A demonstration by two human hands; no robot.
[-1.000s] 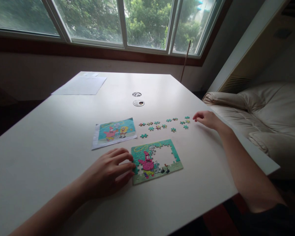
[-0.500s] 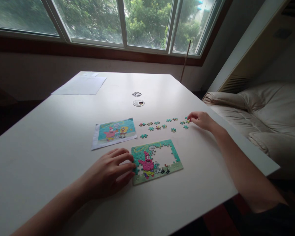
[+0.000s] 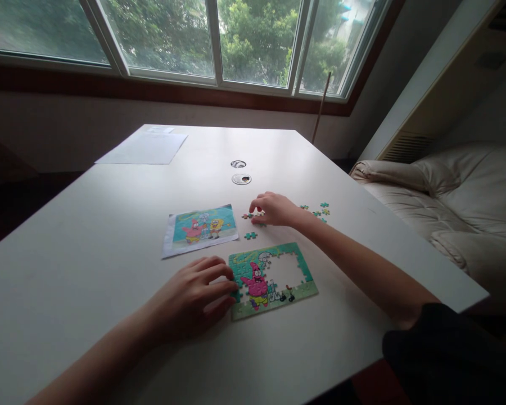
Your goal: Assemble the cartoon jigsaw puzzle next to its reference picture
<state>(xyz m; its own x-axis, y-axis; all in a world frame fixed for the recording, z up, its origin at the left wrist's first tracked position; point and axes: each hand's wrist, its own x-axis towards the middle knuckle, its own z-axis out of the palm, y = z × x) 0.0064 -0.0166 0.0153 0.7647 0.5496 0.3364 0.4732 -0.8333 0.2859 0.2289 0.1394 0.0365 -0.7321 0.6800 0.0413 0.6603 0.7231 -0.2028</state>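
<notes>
A jigsaw puzzle [image 3: 259, 284] of cartoon figures lies partly filled, with a wide gap at its upper right and a small one at its lower left. My left hand [image 3: 202, 289] rests open, fingers apart, its fingertips against the puzzle's left edge. Over the left end of the loose pieces, my right hand [image 3: 272, 208] is curved with thumb and forefinger apart. Some puzzle pieces [image 3: 247, 216] show at its fingertips; others are hidden beneath it. One teal piece [image 3: 251, 235] lies nearer the puzzle. To the left is a printed reference picture [image 3: 202, 228].
More loose pieces [image 3: 324, 212] lie to the right, beyond my right forearm. White sheets of paper [image 3: 141, 148] lie at the table's far left. Two round inserts [image 3: 241, 179] are set in the white table [image 3: 88, 253]. A pale sofa [image 3: 455, 191] stands at the right.
My right hand has moved left from the far right pieces to those near the reference picture. My left hand stays at the puzzle's edge. The view has shifted slightly.
</notes>
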